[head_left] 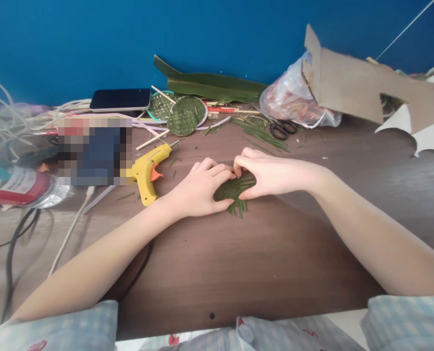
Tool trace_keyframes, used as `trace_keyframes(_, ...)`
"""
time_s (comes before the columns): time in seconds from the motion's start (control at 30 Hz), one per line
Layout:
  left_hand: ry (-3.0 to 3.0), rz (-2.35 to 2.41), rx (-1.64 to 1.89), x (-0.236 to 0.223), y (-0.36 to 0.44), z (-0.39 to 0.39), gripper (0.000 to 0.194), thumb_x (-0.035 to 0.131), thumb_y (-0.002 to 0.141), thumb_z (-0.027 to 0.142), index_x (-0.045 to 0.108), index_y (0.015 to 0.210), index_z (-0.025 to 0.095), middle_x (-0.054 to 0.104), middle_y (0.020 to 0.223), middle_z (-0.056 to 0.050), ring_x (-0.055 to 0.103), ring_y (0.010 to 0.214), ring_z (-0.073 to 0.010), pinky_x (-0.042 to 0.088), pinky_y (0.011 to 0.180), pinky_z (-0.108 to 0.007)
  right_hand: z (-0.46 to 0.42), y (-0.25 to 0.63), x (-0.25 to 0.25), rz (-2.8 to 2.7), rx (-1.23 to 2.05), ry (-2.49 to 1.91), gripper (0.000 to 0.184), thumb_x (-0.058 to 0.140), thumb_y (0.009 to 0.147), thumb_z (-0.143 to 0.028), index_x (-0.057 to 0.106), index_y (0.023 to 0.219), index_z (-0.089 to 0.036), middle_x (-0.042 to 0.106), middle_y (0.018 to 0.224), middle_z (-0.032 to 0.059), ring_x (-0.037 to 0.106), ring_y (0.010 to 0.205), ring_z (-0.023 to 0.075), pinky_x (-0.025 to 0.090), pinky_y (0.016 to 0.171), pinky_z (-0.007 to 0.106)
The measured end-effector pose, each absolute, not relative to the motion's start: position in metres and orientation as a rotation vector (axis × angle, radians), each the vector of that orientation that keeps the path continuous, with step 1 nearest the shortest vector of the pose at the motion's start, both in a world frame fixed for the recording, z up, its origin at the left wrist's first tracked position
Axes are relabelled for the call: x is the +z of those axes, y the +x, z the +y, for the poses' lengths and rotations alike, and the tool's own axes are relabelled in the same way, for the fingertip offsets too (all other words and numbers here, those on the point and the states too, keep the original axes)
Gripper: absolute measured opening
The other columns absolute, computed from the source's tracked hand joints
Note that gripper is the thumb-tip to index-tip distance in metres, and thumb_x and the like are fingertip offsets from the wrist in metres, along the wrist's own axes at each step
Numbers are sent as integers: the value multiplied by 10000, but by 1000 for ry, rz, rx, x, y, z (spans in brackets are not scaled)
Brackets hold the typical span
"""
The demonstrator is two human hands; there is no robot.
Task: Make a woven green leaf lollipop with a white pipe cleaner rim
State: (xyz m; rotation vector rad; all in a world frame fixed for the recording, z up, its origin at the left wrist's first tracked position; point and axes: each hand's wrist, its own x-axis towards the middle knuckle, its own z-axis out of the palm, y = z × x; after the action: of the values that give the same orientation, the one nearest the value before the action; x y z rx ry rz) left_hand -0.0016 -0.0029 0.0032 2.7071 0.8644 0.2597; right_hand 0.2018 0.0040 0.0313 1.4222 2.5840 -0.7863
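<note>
A small mat of woven green leaf strips (230, 190) lies on the brown table, its loose strip ends fanning out to the right and toward me. My left hand (205, 187) grips its left side, thumb at the near edge and fingers over the far edge. From the right, my right hand (258, 171) pinches around the strip ends, with its index finger bent against the far edge and its thumb at the right. The fingertips of both hands meet near the mat's far side. Parts of the weave are hidden under the fingers.
Left of my hands lies a yellow glue gun (149, 170). Behind are round woven leaf pieces (182, 117), a phone (120, 99), long leaves (217, 87), cut strips (260, 132) and black scissors (282, 128). A plastic bag (290, 95) and cut cardboard (351, 80) stand back right. Cables (70, 234) run at left.
</note>
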Motion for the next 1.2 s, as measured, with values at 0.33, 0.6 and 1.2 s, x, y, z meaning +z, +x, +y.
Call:
trace_keyframes(0.33, 2708, 919, 261, 3, 1, -6, 413, 571, 761, 356, 532, 1128, 170, 603, 1141, -68, 427, 967, -254, 379, 830, -414, 0, 197, 32, 2596, -747, 1436, 354, 585, 653, -505, 436, 841, -244, 434, 965, 42, 478, 871, 244, 355, 615, 311)
trace_keyframes(0.6, 2698, 903, 266, 3, 0, -6, 399, 559, 768, 344, 534, 1129, 175, 605, 1138, -59, 423, 981, -253, 373, 842, -410, 1, 197, 33, 2595, -760, 1419, 313, 572, 668, -458, 418, 827, -237, 442, 935, 41, 466, 892, 253, 342, 619, 305)
trace_keyframes(1.2, 2688, 910, 269, 1, 0, -5, 411, 564, 783, 379, 531, 1140, 176, 599, 1146, -53, 423, 992, -244, 366, 861, -401, 3, 196, 33, 2562, -808, 1429, 287, 564, 694, -440, 404, 806, -229, 453, 932, 45, 444, 933, 257, 342, 652, 318)
